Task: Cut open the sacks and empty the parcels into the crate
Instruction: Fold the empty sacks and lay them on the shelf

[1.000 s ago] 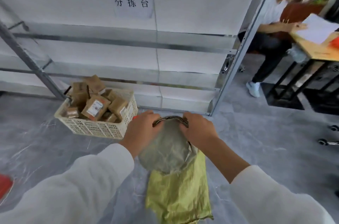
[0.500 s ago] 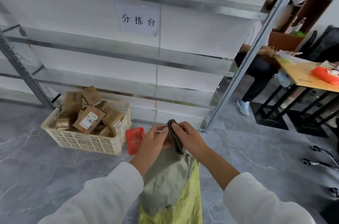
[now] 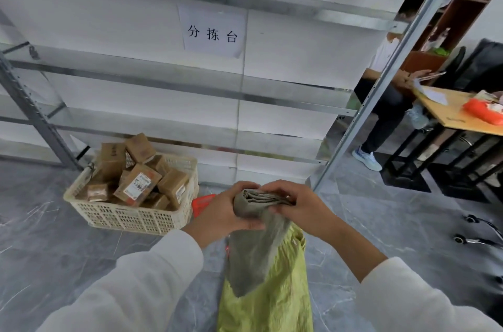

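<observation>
Both hands meet on the gathered top of a grey sack (image 3: 253,255). The left hand (image 3: 217,218) curls round the folded end from the left, thumb beneath it. The right hand (image 3: 296,206) closes over the same fold from the right, fingers bent across the top. Neither hand holds anything else.

From that fold the grey sack hangs down and back toward the person, its long axis running from the hands to the body. It looks limp and flat, with no bulge to suggest a parcel inside. Beneath and behind it, below both hands, a yellow-green sack (image 3: 275,296) appears just as flat. Whether it rests on the floor (image 3: 54,263) or hangs cannot be told.

The crate (image 3: 130,218) stands on the floor to the left of the left hand and a little beyond it, near but apart. Brown parcels (image 3: 137,184) are heaped above its rim. The left hand is plainly the nearer of the two, so any tipping would have to swing left and forward. A red object (image 3: 202,202) shows just past the left hand, between it and the crate, too hidden to name.

Judging by the full crate and slack sacks, emptying seems largely done and this step looks like folding the grey sack away.

Beyond the hands stands a shelving rack (image 3: 190,86) bearing a paper sign (image 3: 212,32). Far right of the right hand, a seated person (image 3: 386,103) is at a bench (image 3: 457,116).
</observation>
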`<state>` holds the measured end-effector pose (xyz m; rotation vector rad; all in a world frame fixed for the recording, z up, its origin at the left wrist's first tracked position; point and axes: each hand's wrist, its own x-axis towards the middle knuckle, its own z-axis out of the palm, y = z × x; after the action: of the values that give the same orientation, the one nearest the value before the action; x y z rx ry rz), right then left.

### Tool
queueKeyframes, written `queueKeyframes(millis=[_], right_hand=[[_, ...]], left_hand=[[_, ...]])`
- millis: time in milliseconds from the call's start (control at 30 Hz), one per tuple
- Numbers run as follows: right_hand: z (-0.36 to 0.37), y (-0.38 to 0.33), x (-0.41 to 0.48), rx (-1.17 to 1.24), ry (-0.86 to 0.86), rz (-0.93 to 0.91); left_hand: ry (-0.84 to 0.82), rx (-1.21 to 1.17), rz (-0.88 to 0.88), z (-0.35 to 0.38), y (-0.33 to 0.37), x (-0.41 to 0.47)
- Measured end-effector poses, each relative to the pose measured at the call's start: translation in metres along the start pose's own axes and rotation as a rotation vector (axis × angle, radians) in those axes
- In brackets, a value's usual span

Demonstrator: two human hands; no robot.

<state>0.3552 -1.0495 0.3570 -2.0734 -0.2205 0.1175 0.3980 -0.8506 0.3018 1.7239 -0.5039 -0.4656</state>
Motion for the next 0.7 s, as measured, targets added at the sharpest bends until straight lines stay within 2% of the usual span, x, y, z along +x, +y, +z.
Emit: queueKeyframes(millis=[67, 167, 267, 367, 433, 500, 567, 700], right_hand=[[-0.004, -0.016, 0.004, 0.017, 0.047, -0.005], [-0.015, -0.042, 0.011, 0.032, 0.145, -0.032], [-0.034, -0.069, 0.017, 0.141, 0.286, -0.072], [-0.057, -0.088, 0.019, 0.232, 0.366, -0.142], [-0.068, -0.091, 0.016, 0.193, 0.348, -0.153], [-0.072, -0.083, 0.015, 0.088, 0.272, -0.090], [-0.068, -0.067, 0.013, 0.003, 0.206, 0.005], [-0.044, -0.032, 0.002, -0.006, 0.149, 0.119]], left_hand=[[-0.012, 0.008, -0.049, 0.002, -0.004, 0.005], [0.124, 0.056, -0.142, 0.011, -0.020, 0.011], [0.215, -0.047, -0.229, 0.032, -0.047, 0.003], [0.121, -0.068, -0.339, 0.052, -0.083, -0.017], [0.076, -0.050, -0.404, 0.054, -0.093, -0.021], [0.048, -0.134, -0.366, 0.046, -0.078, -0.015], [0.070, -0.209, -0.221, 0.035, -0.045, -0.002], [0.231, -0.333, 0.043, 0.021, 0.026, 0.007]])
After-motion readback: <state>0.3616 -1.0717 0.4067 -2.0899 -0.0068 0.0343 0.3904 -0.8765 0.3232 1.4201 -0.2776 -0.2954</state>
